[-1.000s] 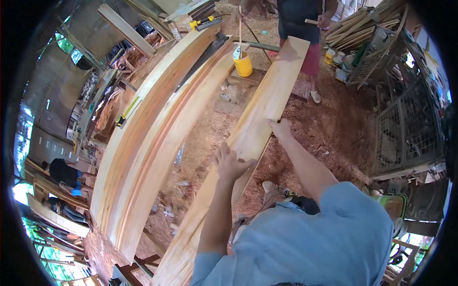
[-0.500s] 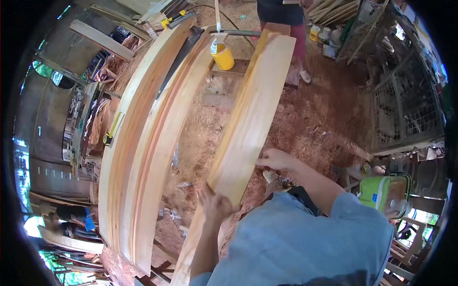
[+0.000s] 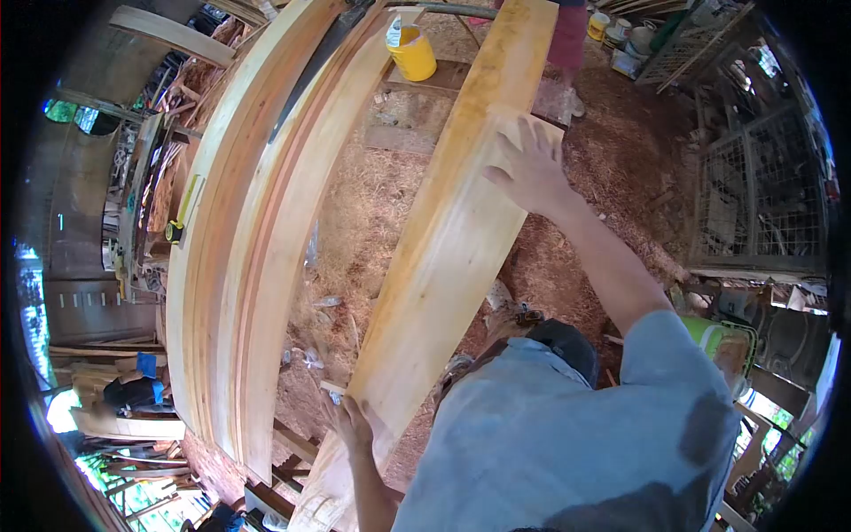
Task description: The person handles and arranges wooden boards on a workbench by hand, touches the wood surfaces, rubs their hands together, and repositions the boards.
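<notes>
A long pale wooden board (image 3: pixel 443 266) with a golden-brown strip along its left side stretches away in front of me. My right hand (image 3: pixel 532 168) lies with fingers spread at the far right part of the board, near a squared end corner. Lower down, my left hand (image 3: pixel 353 427) is at the board's left edge, fingers stretched and apart, palm towards the wood. Whether the left palm presses on the board I cannot tell. Neither hand grips anything.
Several long boards (image 3: pixel 297 204) lie side by side at the left, with a tape measure (image 3: pixel 174 231) on the outermost. A yellow bucket (image 3: pixel 413 55) stands at the back. A person's leg (image 3: pixel 567 40) shows beyond the board. Wire-mesh panels (image 3: pixel 762 186) stand at the right.
My right hand has moved far along the board and spread open. My left hand has shifted lower and nearer to me, its fingers opening. The camera view has tilted down.
</notes>
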`<state>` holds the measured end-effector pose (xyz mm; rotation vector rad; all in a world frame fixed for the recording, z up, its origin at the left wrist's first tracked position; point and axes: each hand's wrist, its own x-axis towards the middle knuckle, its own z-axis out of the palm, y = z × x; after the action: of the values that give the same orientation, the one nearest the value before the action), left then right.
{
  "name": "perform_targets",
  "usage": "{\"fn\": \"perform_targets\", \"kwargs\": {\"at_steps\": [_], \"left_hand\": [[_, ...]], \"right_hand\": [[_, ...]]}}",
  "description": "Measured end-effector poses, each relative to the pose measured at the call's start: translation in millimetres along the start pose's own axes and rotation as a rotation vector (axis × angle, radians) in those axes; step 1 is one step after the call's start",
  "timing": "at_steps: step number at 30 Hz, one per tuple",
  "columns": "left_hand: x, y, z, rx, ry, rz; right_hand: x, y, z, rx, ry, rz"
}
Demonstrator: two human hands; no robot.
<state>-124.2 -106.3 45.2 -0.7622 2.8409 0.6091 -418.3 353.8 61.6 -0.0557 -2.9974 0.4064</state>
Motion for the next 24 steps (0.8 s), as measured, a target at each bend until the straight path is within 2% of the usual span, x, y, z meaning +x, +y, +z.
{"fn": "perform_targets", "kwargs": {"at_steps": [1,4,7,14,17,24], "left_hand": [[5.3,7.5,7.8,0.096,0.071,-0.136],[8.9,17.4,14.2,0.175,0.129,-0.211],[10.9,-3.0,25.1,0.169,0.225,-0.128],[10.7,8.5,20.0,0.194,0.199,-0.146],[9.8,6.0,22.4,0.180,0.193,-0.169],[9.2,12.0,23.9,0.134,0.291,-0.155]], "right_hand": [[10.5,-5.7,7.5,0.015,-0.026,0.030],[34.1,-7.3,19.8,0.031,-0.029,0.043],[46.9,-7.6,18.2,0.043,-0.030,0.038],[53.0,14.0,26.4,0.005,-0.017,0.052],[40.5,22.6,4.2,-0.145,-0.110,0.114],[-8.5,63.0,-10.4,-0.203,-0.095,0.160]]}}
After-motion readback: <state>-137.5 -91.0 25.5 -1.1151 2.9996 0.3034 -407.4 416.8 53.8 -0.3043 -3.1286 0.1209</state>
